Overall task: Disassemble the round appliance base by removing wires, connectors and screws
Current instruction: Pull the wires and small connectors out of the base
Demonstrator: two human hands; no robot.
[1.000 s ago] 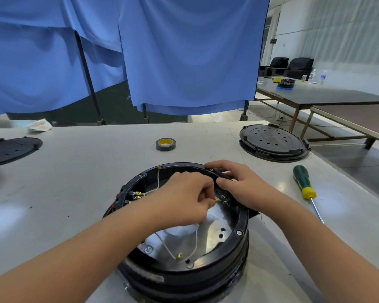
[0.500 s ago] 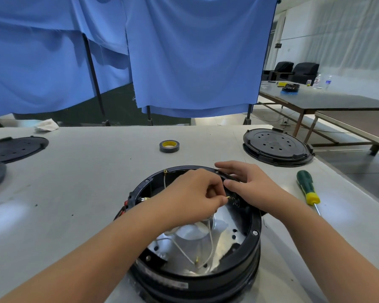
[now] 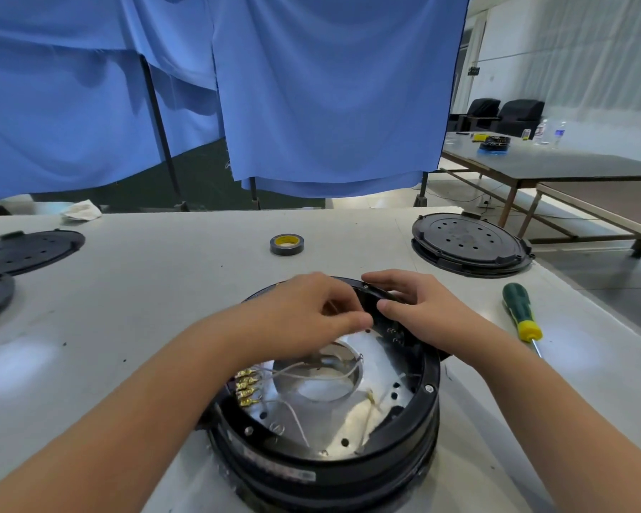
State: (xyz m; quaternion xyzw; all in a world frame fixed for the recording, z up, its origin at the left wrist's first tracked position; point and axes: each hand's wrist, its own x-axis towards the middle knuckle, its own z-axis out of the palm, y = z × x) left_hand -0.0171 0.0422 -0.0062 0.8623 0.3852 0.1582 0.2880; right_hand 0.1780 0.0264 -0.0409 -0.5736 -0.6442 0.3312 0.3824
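A round black appliance base (image 3: 428, 405) stands open-side up at the table's near middle, with a shiny metal plate inside. Thin white wires (image 3: 297, 373) run across the plate, and several gold connectors (image 3: 245, 386) sit in a row at its left inner wall. My left hand (image 3: 304, 320) hovers over the far part of the base, fingers curled and pinching a thin white wire. My right hand (image 3: 419, 309) grips the far right rim of the base, thumb inside, fingers over the edge.
A green-and-yellow screwdriver (image 3: 520, 316) lies right of the base. A tape roll (image 3: 287, 244) sits beyond it. A round black cover (image 3: 467, 246) rests at the far right, two black discs (image 3: 26, 249) at the left edge. Blue cloth hangs behind the table.
The view has tilted so the base sits lower and closer. My left hand has lifted toward the far rim, and the connectors at the left wall show now.
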